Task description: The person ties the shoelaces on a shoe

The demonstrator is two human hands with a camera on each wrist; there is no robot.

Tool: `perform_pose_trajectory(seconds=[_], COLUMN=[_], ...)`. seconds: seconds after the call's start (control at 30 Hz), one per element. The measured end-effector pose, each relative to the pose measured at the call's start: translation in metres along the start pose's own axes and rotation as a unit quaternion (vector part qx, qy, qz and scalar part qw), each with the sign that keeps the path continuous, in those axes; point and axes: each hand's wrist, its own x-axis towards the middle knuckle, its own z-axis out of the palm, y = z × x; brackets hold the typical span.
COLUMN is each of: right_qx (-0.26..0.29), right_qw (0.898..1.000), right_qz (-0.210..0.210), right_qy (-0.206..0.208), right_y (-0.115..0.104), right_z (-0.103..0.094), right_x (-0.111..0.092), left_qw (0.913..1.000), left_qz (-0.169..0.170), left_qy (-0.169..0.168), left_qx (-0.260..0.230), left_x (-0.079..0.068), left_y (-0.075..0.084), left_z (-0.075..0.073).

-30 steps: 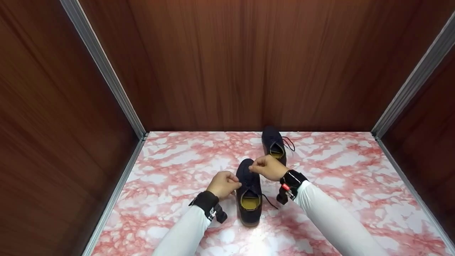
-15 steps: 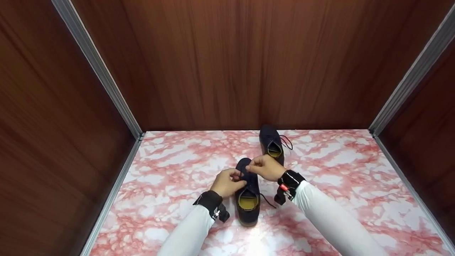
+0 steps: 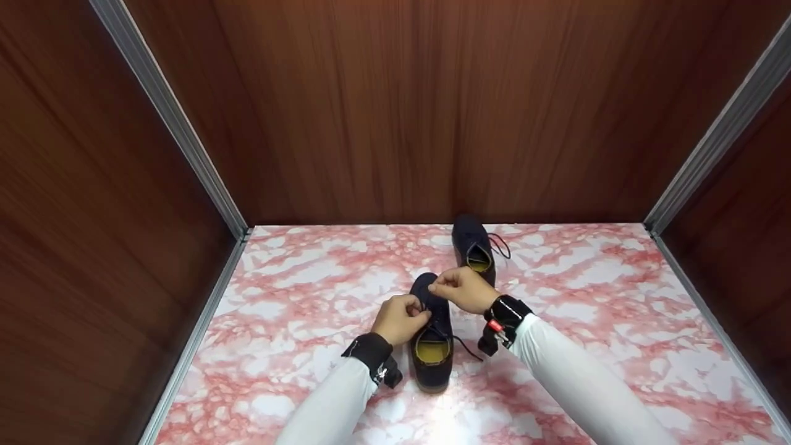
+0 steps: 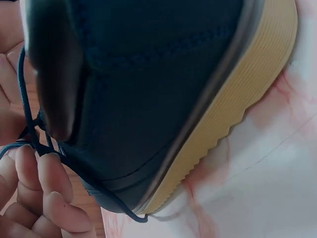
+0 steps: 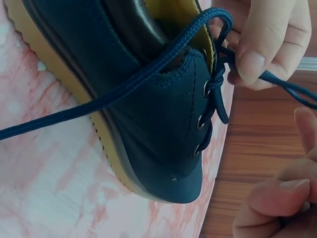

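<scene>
A dark navy lace-up shoe (image 3: pixel 432 371) with a tan sole and yellow lining stands upright between the hands, toe pointing away. My left hand (image 3: pixel 397 321) is over its lacing, thumb and finger pinching the blue shoelace (image 5: pixel 148 74). Nearer the toe, my right hand (image 3: pixel 469 292) has thumb and index together. A doubled stretch of lace runs from the left fingertips towards the right hand in the right wrist view, its far end cut off by the frame edge. One loose lace end hangs over the shoe's right side. The left wrist view shows curled fingers around the lace.
A matching shoe (image 3: pixel 473 238) stands farther back near the wall, its heel partly behind the right hand and its lace loose to the right. Brown wood-look panels (image 3: pixel 346 111) enclose the pink-and-white marbled surface (image 3: pixel 296 272) at the back and sides.
My left hand has moved right and over the shoe's lacing, closer to the right hand, and its fingers have closed on the lace. The right hand has hardly moved.
</scene>
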Motion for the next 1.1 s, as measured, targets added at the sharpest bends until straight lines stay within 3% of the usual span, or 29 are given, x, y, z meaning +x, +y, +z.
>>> perform_pose_trajectory(seconds=[0.27,0.63,0.9,1.1], right_qx=[-0.009,-0.042,-0.067,-0.096], right_qw=[1.0,0.995,0.995,0.993], right_qz=[-0.004,-0.053,-0.054,-0.048], right_qy=[0.003,-0.075,-0.049,-0.043], right_y=[0.012,0.016,0.014,0.015], right_z=[-0.001,0.019,0.027,0.03], right_x=[-0.014,-0.044,-0.047,-0.048], left_qw=[0.9985,0.993,0.9855,0.9837], left_qz=[-0.02,-0.039,-0.06,-0.072], left_qy=[-0.019,-0.038,-0.048,-0.043], left_qx=[-0.047,-0.105,-0.151,-0.159], left_x=[-0.002,-0.004,-0.006,-0.007], left_y=[-0.004,-0.008,-0.006,-0.008], left_z=[-0.002,-0.006,-0.006,-0.005])
